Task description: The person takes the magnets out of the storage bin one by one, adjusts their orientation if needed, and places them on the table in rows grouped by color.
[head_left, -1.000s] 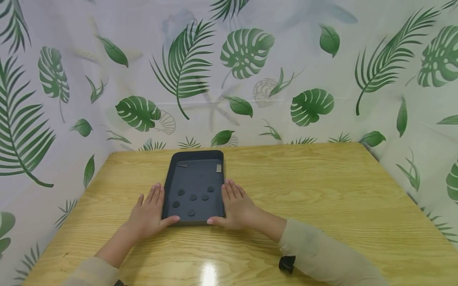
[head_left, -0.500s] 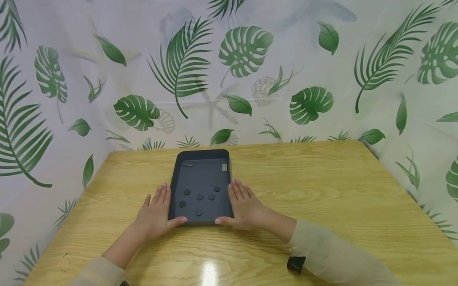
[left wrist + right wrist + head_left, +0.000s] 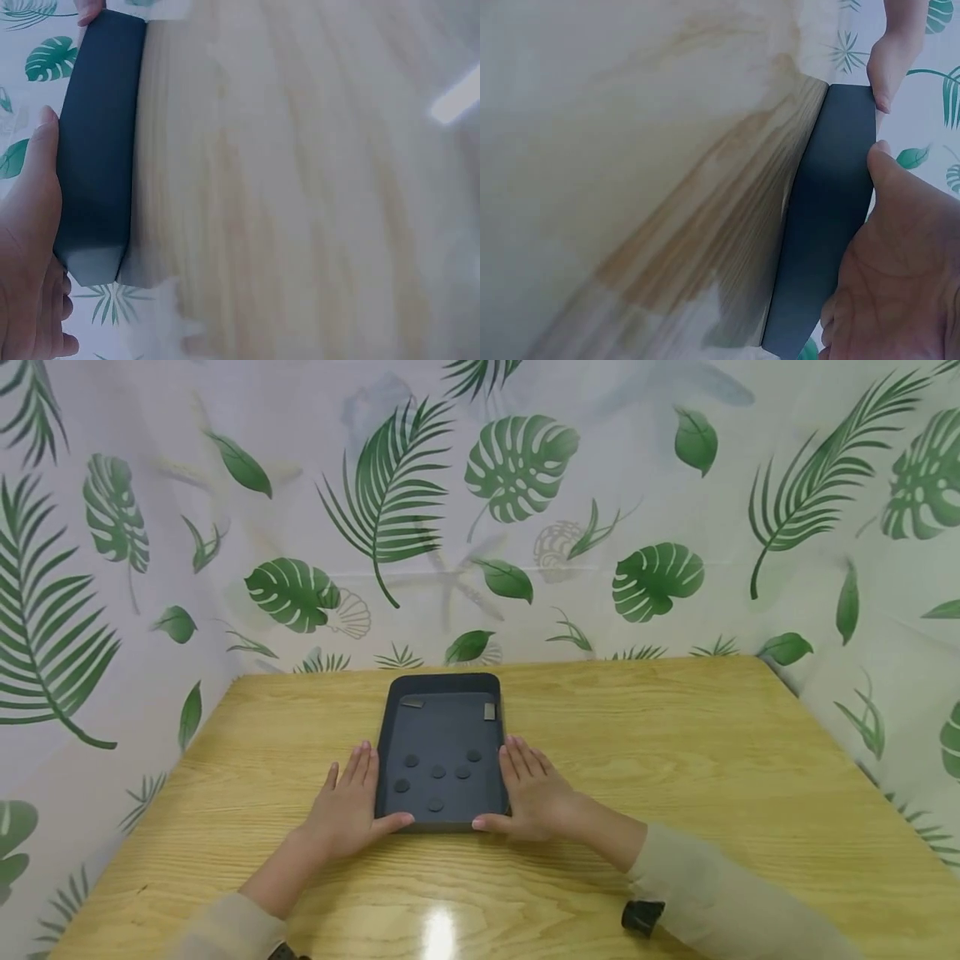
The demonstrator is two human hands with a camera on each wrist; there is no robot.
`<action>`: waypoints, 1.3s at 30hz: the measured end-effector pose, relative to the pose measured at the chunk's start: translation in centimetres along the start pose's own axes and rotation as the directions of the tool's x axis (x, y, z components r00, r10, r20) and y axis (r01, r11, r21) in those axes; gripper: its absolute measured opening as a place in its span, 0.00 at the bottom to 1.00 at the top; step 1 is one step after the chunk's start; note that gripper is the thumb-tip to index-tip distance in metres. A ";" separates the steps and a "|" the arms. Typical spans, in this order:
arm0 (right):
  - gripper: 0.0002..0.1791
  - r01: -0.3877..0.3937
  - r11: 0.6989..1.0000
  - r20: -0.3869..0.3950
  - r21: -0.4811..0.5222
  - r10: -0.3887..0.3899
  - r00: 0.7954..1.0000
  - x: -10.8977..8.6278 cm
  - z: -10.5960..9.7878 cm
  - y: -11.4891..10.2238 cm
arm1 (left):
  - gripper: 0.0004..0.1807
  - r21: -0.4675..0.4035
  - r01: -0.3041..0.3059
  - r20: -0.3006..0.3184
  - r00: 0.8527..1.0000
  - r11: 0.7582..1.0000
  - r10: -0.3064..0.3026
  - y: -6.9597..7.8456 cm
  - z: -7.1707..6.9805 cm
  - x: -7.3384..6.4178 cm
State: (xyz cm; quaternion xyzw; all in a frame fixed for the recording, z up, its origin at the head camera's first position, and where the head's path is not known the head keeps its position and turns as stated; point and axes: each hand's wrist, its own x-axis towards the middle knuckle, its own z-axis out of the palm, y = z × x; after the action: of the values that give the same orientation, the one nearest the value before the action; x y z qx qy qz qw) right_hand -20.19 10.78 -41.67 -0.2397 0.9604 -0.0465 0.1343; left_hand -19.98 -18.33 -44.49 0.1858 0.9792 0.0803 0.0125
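- Lying nearest, two beige sleeves (image 3: 735, 893) slant in over the wooden table (image 3: 712, 752); a small black object (image 3: 642, 917) sits at the right cuff, and part of another dark one (image 3: 283, 952) shows at the left.
- Left hand (image 3: 341, 817) lies flat against the left side of the dark tray (image 3: 442, 727), fingers straight and together, thumb spread across the near rim; it touches the tray without curling round it.
- Right hand (image 3: 536, 800) mirrors it on the right side; straight fingers, thumb on the near rim, nothing clasped.
- The tray rests on the table between the two palms, its long sides running away from the person; six dark discs (image 3: 438, 772) lie scattered over its nearer half.
- Farther in, two small shiny pieces; one (image 3: 412, 702) by the far left corner, one (image 3: 489, 712) by the right wall.
- Behind the table, a white leaf-print cloth (image 3: 577, 460).
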 end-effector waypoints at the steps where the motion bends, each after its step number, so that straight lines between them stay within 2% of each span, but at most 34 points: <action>1: 0.61 0.001 1.000 0.004 0.007 -0.001 1.000 -0.1 0.0 0.2 | 0.60 -0.005 0.000 0.004 1.000 1.000 0.000 0.1 0.1 0.1; 9: 0.62 0.014 1.000 0.027 0.025 -0.015 1.000 -0.9 0.2 1.8 | 0.61 -0.022 -0.004 0.024 1.000 1.000 0.004 1.6 0.2 0.7; 14: 0.63 0.028 0.996 0.020 0.079 -0.030 0.999 -1.6 0.3 2.8 | 0.61 -0.016 0.000 0.025 1.000 1.000 0.001 2.7 0.4 1.1; 20: 0.62 0.022 0.993 0.017 0.115 -0.024 1.000 -2.6 0.2 4.2 | 0.61 -0.052 -0.002 0.020 1.000 0.999 0.003 4.2 0.8 1.6; 25: 0.62 0.025 0.987 0.023 0.156 -0.029 0.999 -3.2 0.0 5.2 | 0.61 -0.033 0.002 0.010 1.000 0.999 -0.002 5.3 0.9 2.1; 30: 0.62 0.031 0.977 0.036 0.212 -0.040 0.999 -3.7 0.0 6.4 | 0.62 -0.063 -0.005 0.004 1.000 0.998 0.005 6.5 0.9 2.5; 39: 0.60 0.045 0.971 0.025 0.235 -0.052 0.998 -4.7 0.2 7.8 | 0.61 -0.114 -0.015 -0.003 1.000 0.993 0.014 7.5 1.5 2.9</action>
State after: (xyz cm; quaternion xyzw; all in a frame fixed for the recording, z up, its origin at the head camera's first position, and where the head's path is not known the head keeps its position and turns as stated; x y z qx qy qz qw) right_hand -19.67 19.90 -41.99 -0.2463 0.9399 -0.1590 0.1753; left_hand -19.93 -10.19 -44.76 0.1918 0.9717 0.1362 0.0215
